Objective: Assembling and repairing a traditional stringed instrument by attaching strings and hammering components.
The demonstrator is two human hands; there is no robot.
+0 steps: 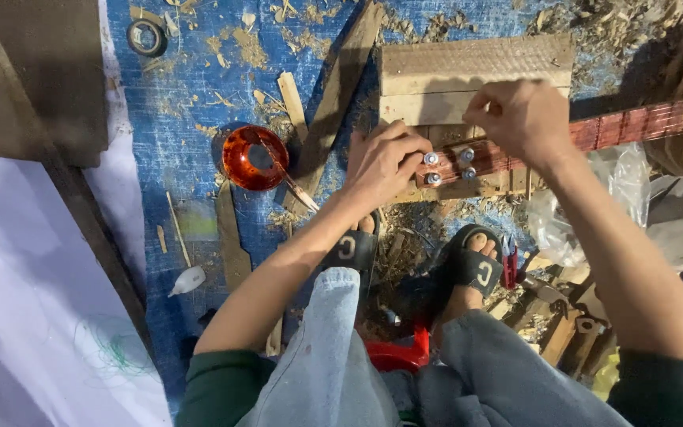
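Guitar headstock (468, 162) with its shiny round tuning pegs (432, 158) lies across a wooden block (476, 67) on the blue tarp (191, 87), near its far edge, and the neck (634, 126) runs off toward the right edge. Your left hand (385, 162) is curled over the headstock's left end, gripping it, while your right hand (519, 115) is clenched, fingers pinched right above the pegs, though I can't tell what's in them. Red bowl (254, 158) with a brush sits just left of your left hand, sawdust everywhere.
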